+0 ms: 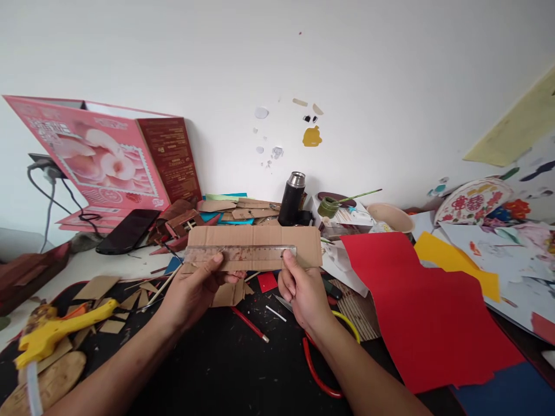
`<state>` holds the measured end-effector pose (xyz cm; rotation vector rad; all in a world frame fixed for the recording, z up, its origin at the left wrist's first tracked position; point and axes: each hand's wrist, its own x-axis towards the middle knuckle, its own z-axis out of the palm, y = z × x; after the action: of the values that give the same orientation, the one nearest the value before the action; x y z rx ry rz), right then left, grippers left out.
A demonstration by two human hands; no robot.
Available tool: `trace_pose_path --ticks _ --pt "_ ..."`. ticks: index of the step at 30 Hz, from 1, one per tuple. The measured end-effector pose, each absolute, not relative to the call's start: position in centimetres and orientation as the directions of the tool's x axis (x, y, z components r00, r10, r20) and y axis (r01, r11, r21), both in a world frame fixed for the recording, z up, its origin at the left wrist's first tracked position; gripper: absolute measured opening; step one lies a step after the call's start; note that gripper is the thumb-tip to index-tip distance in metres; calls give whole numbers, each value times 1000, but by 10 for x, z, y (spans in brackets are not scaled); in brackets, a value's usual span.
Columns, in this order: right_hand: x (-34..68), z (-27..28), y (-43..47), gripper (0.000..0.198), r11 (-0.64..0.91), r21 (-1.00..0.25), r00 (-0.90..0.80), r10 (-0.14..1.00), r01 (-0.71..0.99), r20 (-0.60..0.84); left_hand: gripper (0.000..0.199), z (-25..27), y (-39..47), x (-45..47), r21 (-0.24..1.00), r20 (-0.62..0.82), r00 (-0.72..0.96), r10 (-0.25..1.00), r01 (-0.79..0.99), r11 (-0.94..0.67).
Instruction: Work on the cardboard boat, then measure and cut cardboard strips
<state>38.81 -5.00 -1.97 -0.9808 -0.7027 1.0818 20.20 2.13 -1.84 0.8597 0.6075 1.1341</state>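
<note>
Between my two hands a strip of brown cardboard (260, 234) is held up above the desk, its broad face toward me. A clear plastic ruler (251, 253) lies lengthwise across that face. My left hand (203, 283) pinches the ruler and cardboard near the left end, thumb on the ruler and fingers behind. Toward the right end my right hand (301, 283) presses its thumb on the ruler, with the other fingers curled under the cardboard. Below the hands lie a red pencil (251, 325) and scissors with red and yellow handles (318, 372), partly hidden by my right arm.
A yellow glue gun (65, 329) lies among cardboard scraps at left. Behind stand a black thermos (292, 199), a green paint jar (328, 207) and a pink box (108, 162). A phone (128, 231) lies at left. Red paper (425, 312) covers the right side.
</note>
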Motion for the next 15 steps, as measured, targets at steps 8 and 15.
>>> trace_pose_path --ticks 8,15 --pt "388 -18 -50 76 189 -916 390 920 -355 39 45 -21 22 202 817 9 358 934 -541 200" --pt "388 -20 -50 72 204 -916 402 914 -346 52 63 -22 19 200 816 48 385 921 -547 186"
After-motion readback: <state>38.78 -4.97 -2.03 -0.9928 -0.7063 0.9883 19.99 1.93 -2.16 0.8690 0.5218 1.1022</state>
